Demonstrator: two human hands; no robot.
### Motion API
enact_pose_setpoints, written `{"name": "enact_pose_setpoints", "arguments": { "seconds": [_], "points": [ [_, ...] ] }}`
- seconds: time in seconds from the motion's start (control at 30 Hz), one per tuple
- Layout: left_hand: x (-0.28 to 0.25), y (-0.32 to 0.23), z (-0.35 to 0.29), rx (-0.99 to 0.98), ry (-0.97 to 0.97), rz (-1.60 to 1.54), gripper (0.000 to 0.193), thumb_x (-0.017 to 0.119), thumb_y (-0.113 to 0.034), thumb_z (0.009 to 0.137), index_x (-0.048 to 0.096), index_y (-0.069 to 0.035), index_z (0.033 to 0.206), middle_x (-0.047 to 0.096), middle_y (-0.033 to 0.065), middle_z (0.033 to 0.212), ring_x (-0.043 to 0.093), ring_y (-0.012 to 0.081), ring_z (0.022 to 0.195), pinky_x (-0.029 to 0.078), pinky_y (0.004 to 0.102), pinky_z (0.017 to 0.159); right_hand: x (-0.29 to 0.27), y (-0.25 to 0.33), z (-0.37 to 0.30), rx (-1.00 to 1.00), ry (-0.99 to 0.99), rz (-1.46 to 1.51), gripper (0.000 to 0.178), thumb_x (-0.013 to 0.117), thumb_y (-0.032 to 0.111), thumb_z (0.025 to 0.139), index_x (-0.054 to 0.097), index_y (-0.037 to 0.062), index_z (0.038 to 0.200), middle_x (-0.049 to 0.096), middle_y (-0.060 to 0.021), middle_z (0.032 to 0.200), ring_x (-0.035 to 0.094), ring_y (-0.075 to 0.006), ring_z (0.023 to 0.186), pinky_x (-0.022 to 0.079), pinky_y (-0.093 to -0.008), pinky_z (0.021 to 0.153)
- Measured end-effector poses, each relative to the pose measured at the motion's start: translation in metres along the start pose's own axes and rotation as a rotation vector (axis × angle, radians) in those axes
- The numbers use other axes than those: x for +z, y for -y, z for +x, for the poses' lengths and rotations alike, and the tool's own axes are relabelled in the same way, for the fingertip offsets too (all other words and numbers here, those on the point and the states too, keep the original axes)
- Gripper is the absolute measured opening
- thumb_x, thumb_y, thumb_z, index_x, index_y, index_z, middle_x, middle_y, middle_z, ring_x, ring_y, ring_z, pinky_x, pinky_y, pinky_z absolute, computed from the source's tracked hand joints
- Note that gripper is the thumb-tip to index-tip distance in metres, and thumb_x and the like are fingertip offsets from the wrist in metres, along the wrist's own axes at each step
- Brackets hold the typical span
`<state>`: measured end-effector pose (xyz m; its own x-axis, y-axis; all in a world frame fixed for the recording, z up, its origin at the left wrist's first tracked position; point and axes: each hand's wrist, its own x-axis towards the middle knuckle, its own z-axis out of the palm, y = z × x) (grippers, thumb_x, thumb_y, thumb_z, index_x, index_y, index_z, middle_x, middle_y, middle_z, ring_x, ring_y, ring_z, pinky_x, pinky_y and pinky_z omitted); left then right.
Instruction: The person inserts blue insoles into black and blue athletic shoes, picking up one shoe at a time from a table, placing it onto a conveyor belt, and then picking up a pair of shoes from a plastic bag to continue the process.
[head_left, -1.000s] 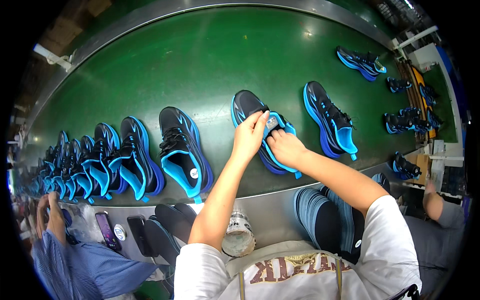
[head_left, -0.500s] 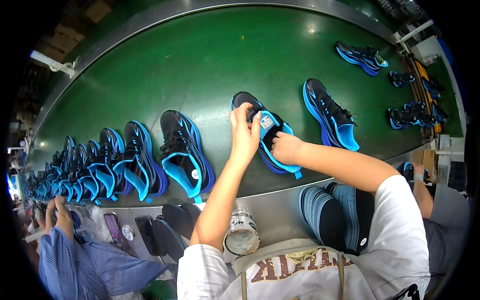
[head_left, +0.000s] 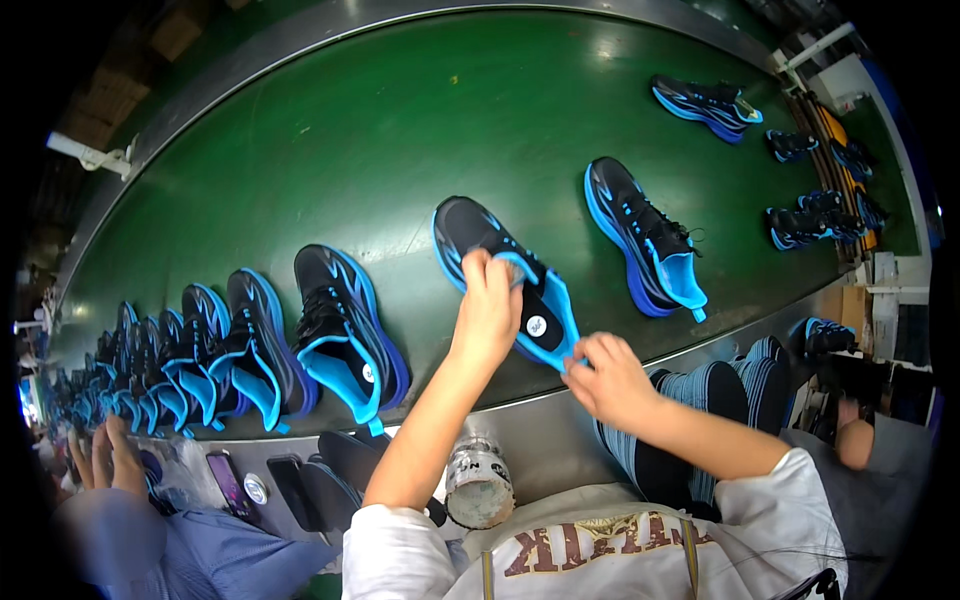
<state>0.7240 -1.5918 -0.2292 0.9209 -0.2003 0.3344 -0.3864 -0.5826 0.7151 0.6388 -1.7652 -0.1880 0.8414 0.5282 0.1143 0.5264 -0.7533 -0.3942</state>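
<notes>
A black sneaker point(head_left: 475, 226) with blue lining and a blue sole edge lies on the green conveyor belt in front of me, toe pointing away. My left hand point(head_left: 488, 315) grips the shoe's tongue at the front of its opening. At the heel, my right hand point(head_left: 610, 378) pinches the blue collar edge near the pull tab. Between the hands, the dark insole shows a round white sticker point(head_left: 537, 325). My left fingers partly cover the tongue and laces.
Left of my shoe, a row of matching sneakers point(head_left: 350, 330) runs along the belt point(head_left: 380, 130). Another sneaker point(head_left: 645, 235) lies to the right. Stacked insoles point(head_left: 700, 395), a can point(head_left: 478, 480) and phones point(head_left: 295, 490) sit on the metal ledge. A co-worker's hand point(head_left: 112, 458) is at far left.
My right hand has come out of the shoe's opening to the heel edge. The tongue's label is no longer visible, and the insole's sticker now shows. The view has shifted slightly.
</notes>
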Motion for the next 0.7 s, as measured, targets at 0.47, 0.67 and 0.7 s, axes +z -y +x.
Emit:
{"name": "enact_pose_setpoints", "arguments": {
  "seconds": [0.47,0.67,0.7],
  "points": [
    [-0.015,-0.003,0.021,0.262,-0.003,0.391,0.012,0.059,-0.011,0.077,0.058,-0.006,0.088,0.057,0.0123,0.088,0.054,0.0308,0.061,0.043,0.0403,0.058,-0.062,0.016,-0.051,0.218,-0.141,0.144,0.033,0.062,0.017,0.072,0.054,0.0034,0.101,0.048,-0.0153,0.111,0.045,-0.0328,0.105,0.036,-0.0425,0.088],
    [-0.055,-0.006,0.063,-0.291,-0.293,-0.555,0.013,0.058,-0.006,0.079,0.048,-0.003,0.071,0.060,0.0155,0.086,0.059,0.0160,0.067,0.047,0.0241,0.056,-0.114,-0.012,-0.168,0.698,-0.181,-0.147,0.043,0.067,0.017,0.070,0.055,0.0072,0.110,0.041,-0.0247,0.120,0.043,-0.0406,0.108,0.037,-0.0425,0.091],
    [-0.051,-0.019,0.071,-0.321,-0.250,-0.700,0.014,0.056,-0.004,0.078,0.046,-0.003,0.069,0.059,0.0163,0.088,0.058,0.0158,0.065,0.047,0.0240,0.055,-0.116,-0.011,-0.188,0.796,-0.144,-0.081,0.050,0.069,0.020,0.069,0.052,0.0084,0.114,0.040,-0.0269,0.121,0.043,-0.0420,0.108,0.037,-0.0425,0.090]
  ]
}}
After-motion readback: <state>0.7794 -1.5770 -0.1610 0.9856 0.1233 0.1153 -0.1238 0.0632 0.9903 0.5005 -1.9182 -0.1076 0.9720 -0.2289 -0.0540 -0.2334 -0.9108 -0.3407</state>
